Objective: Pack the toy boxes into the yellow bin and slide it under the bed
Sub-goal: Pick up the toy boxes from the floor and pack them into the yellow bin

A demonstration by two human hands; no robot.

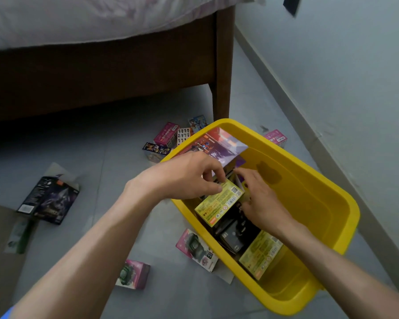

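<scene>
While both hands reach into the yellow bin (309,194) at the lower right of the frame, the left hand (187,176) pinches the upper edge of a yellow-green toy box (219,204) between thumb and fingers, so it is grasping that box. The right hand (260,199) rests against the box's right side with its fingers spread and bent; I cannot tell whether it grips or only steadies. The box sits tilted inside the bin, above dark boxes (233,236). A second yellow-green box (260,254) lies lower in the bin, and a large purple and red box (219,146) leans on the bin's far rim.

On the grey floor (115,157), outside the bin, a cluster of small pink and dark boxes (168,139) lies near the bed leg (221,88) at centre. A pink box (275,137) sits behind the bin's far side. Two pink boxes (134,273) lie at lower centre, one touching the bin's near wall. A dark flat box (48,200) lies at the left. The wooden bed (101,72) fills the upper left.
</scene>
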